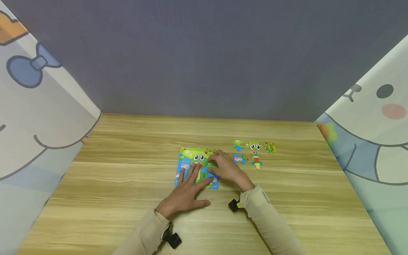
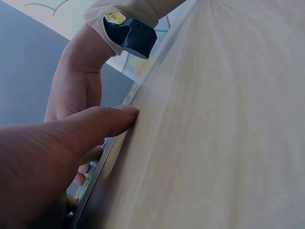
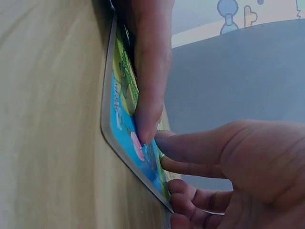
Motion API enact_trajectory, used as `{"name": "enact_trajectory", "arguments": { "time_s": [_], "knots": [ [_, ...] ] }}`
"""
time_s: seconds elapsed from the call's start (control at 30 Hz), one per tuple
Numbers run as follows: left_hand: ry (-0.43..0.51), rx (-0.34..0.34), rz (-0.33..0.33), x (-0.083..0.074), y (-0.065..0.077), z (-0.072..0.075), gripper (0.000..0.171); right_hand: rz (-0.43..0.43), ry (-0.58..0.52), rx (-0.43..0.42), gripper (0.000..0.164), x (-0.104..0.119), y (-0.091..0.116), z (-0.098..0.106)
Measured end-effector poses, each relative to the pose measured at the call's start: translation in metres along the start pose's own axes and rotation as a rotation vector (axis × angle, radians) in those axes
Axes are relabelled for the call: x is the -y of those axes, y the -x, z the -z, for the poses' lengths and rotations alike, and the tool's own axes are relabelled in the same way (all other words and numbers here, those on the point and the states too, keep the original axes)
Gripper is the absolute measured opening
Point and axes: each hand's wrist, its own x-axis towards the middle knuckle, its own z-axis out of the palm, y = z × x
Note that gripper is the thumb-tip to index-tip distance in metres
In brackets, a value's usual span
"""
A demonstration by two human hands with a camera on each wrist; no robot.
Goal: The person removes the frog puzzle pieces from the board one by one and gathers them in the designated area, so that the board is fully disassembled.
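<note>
A square frog puzzle (image 1: 183, 161) lies flat on the wooden table, its frog picture partly hidden by both hands. My left hand (image 1: 187, 193) rests across its lower middle with fingers spread. In the left wrist view the left thumb (image 2: 112, 119) lies off the board, close over the tabletop. At the puzzle's right side, my right hand (image 1: 225, 166) has its fingers bent, thumb and forefinger on either side of a green puzzle piece (image 1: 212, 164). The right wrist view shows the right thumb (image 3: 190, 145) and curled fingertips at the board's edge; I cannot tell whether the piece is raised.
Several loose puzzle pieces lie right of the board in two rows, among them a frog-eyes piece (image 1: 254, 146), a mouth piece (image 1: 256, 160) and a flowered corner piece (image 1: 270, 147). A grey wall (image 1: 204, 71) stands behind the table (image 1: 127, 141), with cartoon-printed panels at both sides.
</note>
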Motion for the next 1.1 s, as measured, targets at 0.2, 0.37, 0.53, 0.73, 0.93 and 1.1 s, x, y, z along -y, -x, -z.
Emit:
{"name": "enact_trajectory", "arguments": {
  "time_s": [0.2,0.37,0.53,0.73,0.93,1.1],
  "knots": [
    [-0.002,0.004,0.001,0.0,0.0,0.0,0.076,0.002,-0.006,0.003,0.035,0.002,0.001,-0.001],
    [-0.003,0.012,0.002,0.001,0.0,0.0,0.076,0.002,-0.029,0.007,0.033,0.003,0.001,-0.002],
    [0.001,0.018,0.003,0.001,0.0,0.0,0.075,0.013,-0.052,0.006,0.031,0.0,0.0,-0.003],
    [0.013,0.017,0.0,0.001,-0.001,0.0,0.075,0.041,-0.094,0.01,0.03,-0.002,0.001,0.001],
    [0.014,0.01,-0.007,0.001,-0.001,0.001,0.075,0.079,-0.119,0.025,0.027,-0.004,0.002,0.007],
    [0.017,0.014,-0.003,0.001,0.0,0.001,0.075,0.12,-0.146,0.019,0.022,-0.008,0.001,0.01]
  ]
}}
